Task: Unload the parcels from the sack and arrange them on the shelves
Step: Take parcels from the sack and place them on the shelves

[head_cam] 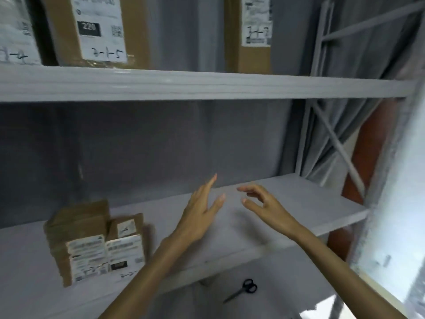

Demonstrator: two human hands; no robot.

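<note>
Grey shelves [207, 84] already carry parcels [96, 245] at lower left and boxes [96, 28] along the top. Both the left hand [200, 212] and right hand [264, 203] hover mid-frame, fingers spread, holding nothing. No sack shows, so what remains is unclear.

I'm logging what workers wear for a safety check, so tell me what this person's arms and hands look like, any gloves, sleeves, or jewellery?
Both forearms are bare as far as the frame shows, with no sleeves in view. The left hand and the right hand wear no gloves. No rings, watch or wristband show, though the picture is a little blurred, so fine details such as thin rings cannot be ruled out.
</note>
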